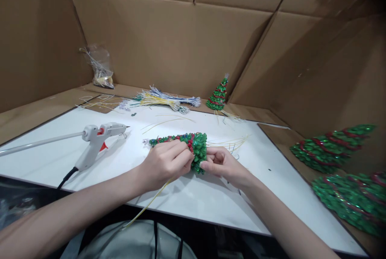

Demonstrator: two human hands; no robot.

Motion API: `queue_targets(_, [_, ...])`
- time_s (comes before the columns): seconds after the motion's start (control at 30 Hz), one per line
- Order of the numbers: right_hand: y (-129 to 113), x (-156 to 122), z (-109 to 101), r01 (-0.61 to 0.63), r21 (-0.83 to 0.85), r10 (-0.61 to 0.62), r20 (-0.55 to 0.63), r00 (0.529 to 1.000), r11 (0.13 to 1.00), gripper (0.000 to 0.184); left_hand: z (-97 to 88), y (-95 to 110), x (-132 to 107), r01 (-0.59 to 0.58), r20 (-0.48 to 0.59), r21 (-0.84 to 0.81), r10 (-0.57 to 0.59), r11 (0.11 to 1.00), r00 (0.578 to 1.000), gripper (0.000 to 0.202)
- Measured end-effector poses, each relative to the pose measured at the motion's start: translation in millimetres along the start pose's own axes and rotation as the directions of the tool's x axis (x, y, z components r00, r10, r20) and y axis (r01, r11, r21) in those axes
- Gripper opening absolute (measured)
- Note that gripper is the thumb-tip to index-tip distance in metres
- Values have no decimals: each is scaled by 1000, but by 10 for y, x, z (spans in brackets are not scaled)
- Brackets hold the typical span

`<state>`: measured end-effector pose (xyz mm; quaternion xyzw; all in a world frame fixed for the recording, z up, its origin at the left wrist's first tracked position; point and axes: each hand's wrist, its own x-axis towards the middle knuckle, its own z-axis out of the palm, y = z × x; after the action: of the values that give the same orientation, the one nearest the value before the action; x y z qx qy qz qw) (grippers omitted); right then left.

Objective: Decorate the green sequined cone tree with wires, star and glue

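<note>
A small green Christmas tree (199, 152) with red garland lies on its side, tip to the left, base to the right. My left hand (170, 160) is closed against its near side, fingertips pinched together at the branches. From under that hand a thin yellow wire (147, 205) trails toward my lap; the pinch point itself is hidden. At the base, my right hand (223, 162) grips the rim, thumb in front and fingers curled behind. Several pale yellow wires (233, 143) stick out from the base, behind my right hand.
A white glue gun (96, 142) with a long glue stick stands at left. Wire bundles (164, 100) lie at the back beside a standing tree (217, 96). Two more trees, one upper (328, 148) and one lower (356, 198), are at right. Cardboard walls (169, 38) enclose the white board (111, 182).
</note>
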<state>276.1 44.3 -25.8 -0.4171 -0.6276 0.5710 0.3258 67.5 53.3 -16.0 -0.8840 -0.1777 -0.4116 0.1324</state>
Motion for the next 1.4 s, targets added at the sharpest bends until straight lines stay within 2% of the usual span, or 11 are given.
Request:
queue_targets(0.33, [18,1,-11,14,5,-14,12,1000,1000,42,17,3,33,43,38,-53,-41,998,998,18])
queue_targets(0.47, [9,0,-6,24,32,-25,19,1000,999,37,-11,16,23,73,15,-158,-71,985,997,13])
queue_targets(0.63, [18,13,-7,22,37,-21,-21,1000,999,36,-103,-11,-25,124,-48,-329,-148,936,988,9])
queue_targets(0.87, [-5,54,72,-6,177,13,-38,999,984,35,-199,-150,-144,216,-56,-382,-256,898,965,9])
queue_targets(1.0, [19,44,57,7,130,1,-57,998,991,36,-224,-195,-199,236,-63,-385,-281,892,958,10])
queue_targets(1.17, [77,22,-44,73,2,-72,-115,991,997,38,-256,-235,-229,267,-76,-393,-321,880,944,9])
queue_targets(1.4, [151,-19,-170,146,24,-139,-175,975,989,40,-304,-253,-231,288,-106,-400,-356,870,929,8])
